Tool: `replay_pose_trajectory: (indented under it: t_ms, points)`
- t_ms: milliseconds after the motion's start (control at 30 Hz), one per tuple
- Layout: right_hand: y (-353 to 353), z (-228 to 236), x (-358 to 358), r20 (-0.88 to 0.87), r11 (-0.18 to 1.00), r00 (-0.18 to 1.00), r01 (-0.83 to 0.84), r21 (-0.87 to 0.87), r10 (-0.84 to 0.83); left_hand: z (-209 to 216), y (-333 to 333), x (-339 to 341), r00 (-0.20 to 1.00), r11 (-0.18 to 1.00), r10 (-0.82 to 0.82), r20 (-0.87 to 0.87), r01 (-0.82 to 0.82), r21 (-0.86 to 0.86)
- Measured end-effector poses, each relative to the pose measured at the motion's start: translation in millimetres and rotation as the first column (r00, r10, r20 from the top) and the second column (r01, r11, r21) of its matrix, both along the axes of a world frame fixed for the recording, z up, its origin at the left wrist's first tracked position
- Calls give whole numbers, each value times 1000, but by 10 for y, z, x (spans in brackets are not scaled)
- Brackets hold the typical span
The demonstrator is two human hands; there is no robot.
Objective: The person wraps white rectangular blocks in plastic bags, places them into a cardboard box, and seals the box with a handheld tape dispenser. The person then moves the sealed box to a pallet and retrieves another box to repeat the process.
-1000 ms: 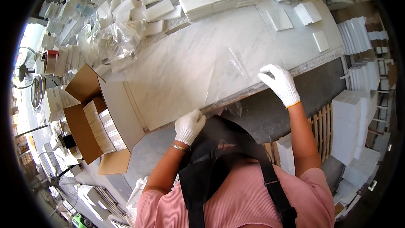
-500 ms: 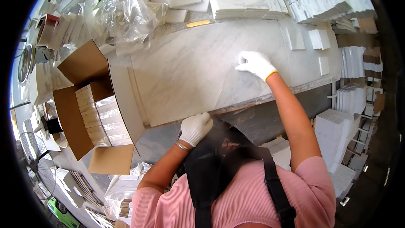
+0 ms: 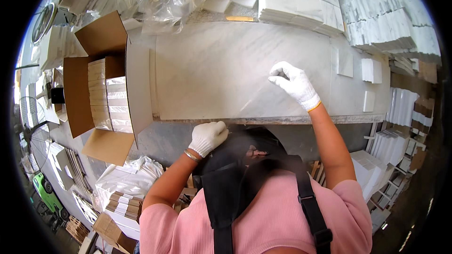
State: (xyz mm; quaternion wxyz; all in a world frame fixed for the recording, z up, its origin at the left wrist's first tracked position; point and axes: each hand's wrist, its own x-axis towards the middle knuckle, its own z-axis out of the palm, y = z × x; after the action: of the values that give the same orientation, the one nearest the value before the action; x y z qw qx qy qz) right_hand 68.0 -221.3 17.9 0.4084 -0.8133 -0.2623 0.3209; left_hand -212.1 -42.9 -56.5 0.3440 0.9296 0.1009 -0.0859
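My left hand, in a white knit glove, is curled into a fist just in front of the near edge of the grey-white stone slab. What it holds, if anything, is hidden. Over the right part of the slab is my right hand, gloved too. Its fingers are bent, with a gap between thumb and forefinger and nothing visible there. To the left stands an open cardboard box, partly filled with wrapped stacks of white tiles.
Several white tile stacks line the far side, beside crumpled clear plastic. Loose pale tiles lie at the slab's right end. Further left are a standing fan and a white-wrapped bundle.
The view has turned, so the slab's near edge looks more level and the box more upright. My left fist has drawn slightly away from the edge. My right hand's thumb-forefinger gap shows more plainly.
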Motion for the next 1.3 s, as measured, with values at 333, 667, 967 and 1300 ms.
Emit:
replay_pose_trajectory:
  t_ms: [333,667,967,1300]
  points:
    - [308,-174,-186,441,876,844,-432,216,307,-401,-478,-279,873,876,460,-164,-476,-75]
    - [551,-16,-158,657,811,674,-563,161,337,-237,37,-169,896,979,147,-419,-191,-65]
    - [619,19,-101,459,841,786,-523,139,413,591,293,855,913,694,407,-31,-331,-639]
    - [415,-192,280,-433,920,812,-345,186,392,583,500,1253,912,473,216,-348,-410,-780]
